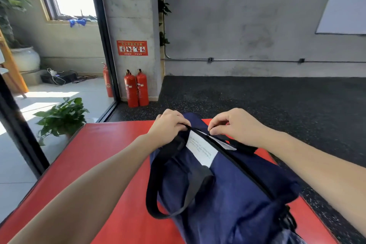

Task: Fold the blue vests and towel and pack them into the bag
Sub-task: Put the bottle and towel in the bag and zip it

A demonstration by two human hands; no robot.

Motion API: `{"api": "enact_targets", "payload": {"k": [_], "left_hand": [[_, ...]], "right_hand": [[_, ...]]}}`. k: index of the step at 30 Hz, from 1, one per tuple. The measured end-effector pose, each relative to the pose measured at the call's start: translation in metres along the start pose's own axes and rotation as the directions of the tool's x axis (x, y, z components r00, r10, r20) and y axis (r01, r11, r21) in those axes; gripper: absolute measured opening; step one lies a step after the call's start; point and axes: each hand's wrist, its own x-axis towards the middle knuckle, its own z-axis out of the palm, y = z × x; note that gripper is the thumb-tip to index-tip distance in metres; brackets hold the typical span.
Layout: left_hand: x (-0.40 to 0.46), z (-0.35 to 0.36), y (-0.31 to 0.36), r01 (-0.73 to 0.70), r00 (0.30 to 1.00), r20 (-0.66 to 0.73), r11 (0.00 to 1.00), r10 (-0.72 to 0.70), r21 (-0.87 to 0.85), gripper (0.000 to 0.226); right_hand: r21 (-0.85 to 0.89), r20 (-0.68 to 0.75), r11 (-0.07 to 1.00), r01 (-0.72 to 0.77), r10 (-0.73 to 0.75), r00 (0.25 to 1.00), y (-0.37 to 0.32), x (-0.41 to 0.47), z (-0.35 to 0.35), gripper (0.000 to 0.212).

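On worktop, near edge: navy bag [227,190] is lying lengthwise on the red worktop [111,156], running away from the person.
Bag zip: dark zip line [237,162] is running along the top of the bag, looking closed over the near stretch.
Bag handle: black strap [156,188] is looping off the left side onto the worktop.
Label: white printed tag [201,149] is sitting beside the zip, near the far end.
Left hand: left hand [170,128] is gripping the far end of the bag, fingers curled over the fabric.
Right hand: right hand [232,125] is pinching something small at the zip line, thumb and forefinger together; likely the puller, too small to tell.
Vests and towel: not showing, cannot tell if they are inside.
Floor beyond: dark speckled floor [257,97] is surrounding the worktop.
Far left: potted plant [61,117] is standing by the glass.
Far wall: two red fire extinguishers [136,88] are standing against the concrete pillar.
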Motion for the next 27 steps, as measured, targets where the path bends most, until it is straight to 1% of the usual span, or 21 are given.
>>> {"api": "enact_targets", "payload": {"k": [3, 6, 8, 9, 12, 15, 17, 19, 22, 25, 27], "left_hand": [[-0.001, -0.006, 0.01, -0.047, 0.999, 0.014, 0.996, 0.048, -0.08, 0.023], [-0.012, -0.019, 0.041, -0.221, 0.972, 0.031, 0.956, 0.231, -0.191, 0.032], [-0.02, -0.019, 0.058, -0.303, 0.944, 0.064, 0.927, 0.324, -0.222, 0.025], [-0.022, -0.015, 0.061, -0.301, 0.946, 0.063, 0.932, 0.319, -0.201, 0.022], [-0.02, -0.003, 0.057, -0.184, 0.979, 0.063, 0.976, 0.192, -0.12, 0.019], [-0.016, -0.002, 0.062, -0.193, 0.975, 0.094, 0.976, 0.202, -0.098, 0.021], [-0.015, -0.002, 0.062, -0.203, 0.975, 0.074, 0.976, 0.209, -0.082, 0.019], [-0.016, -0.001, 0.055, -0.164, 0.985, 0.042, 0.982, 0.169, -0.09, 0.015], [-0.018, 0.002, 0.048, -0.105, 0.993, 0.03, 0.987, 0.11, -0.123, 0.013], [-0.02, 0.002, 0.055, -0.118, 0.99, 0.056, 0.981, 0.128, -0.154, 0.017], [-0.024, -0.003, 0.069, -0.188, 0.974, 0.089, 0.963, 0.208, -0.193, 0.022]], "right_hand": [[0.01, -0.042, 1.0, -0.009, 0.01, 0.999, 0.002, -0.011, -0.004, 0.007], [0.027, -0.062, 1.0, 0.003, -0.002, 0.998, -0.004, -0.013, -0.003, 0.01], [0.046, -0.067, 0.999, 0.001, 0.002, 0.998, -0.007, -0.013, -0.002, 0.012], [0.049, -0.065, 0.999, -0.001, 0.004, 0.998, -0.008, -0.014, -0.001, 0.013], [0.031, -0.054, 0.999, -0.008, 0.01, 0.999, -0.008, -0.019, 0.002, 0.017], [0.026, -0.051, 1.0, -0.01, 0.011, 0.999, -0.007, -0.028, 0.002, 0.015], [0.017, -0.06, 1.0, -0.004, 0.005, 0.998, -0.007, -0.035, -0.003, 0.014], [0.01, -0.065, 1.0, 0.006, -0.005, 0.998, -0.008, -0.047, -0.012, 0.01], [0.053, -0.06, 0.999, 0.003, 0.0, 0.998, -0.006, -0.068, -0.024, 0.009], [0.075, -0.061, 0.997, -0.005, 0.01, 0.998, -0.003, -0.082, -0.03, 0.009], [0.078, -0.078, 0.997, 0.0, 0.006, 0.997, -0.004, -0.085, -0.031, 0.008]]}}
